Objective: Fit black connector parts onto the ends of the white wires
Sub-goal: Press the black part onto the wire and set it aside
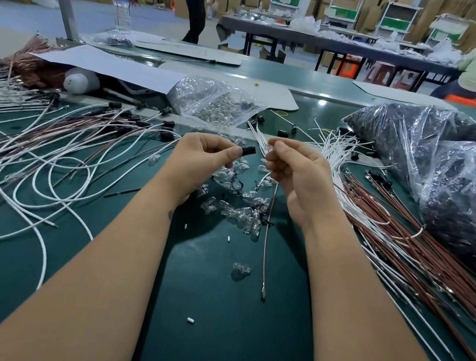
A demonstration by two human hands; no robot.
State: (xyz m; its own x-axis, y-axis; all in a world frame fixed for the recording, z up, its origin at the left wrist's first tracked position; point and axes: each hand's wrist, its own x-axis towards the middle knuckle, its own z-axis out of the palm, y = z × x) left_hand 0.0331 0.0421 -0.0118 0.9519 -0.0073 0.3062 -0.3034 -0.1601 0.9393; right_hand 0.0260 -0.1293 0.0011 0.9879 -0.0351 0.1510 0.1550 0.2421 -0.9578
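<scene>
Above the green bench, left hand (203, 157) pinches a black connector (248, 150); right hand (293, 172) grips wires (259, 139). Alignment stage; insertion likely next.

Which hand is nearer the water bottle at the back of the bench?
Left. The left hand is below and slightly right of the water bottle; the right hand sits farther right.
</scene>
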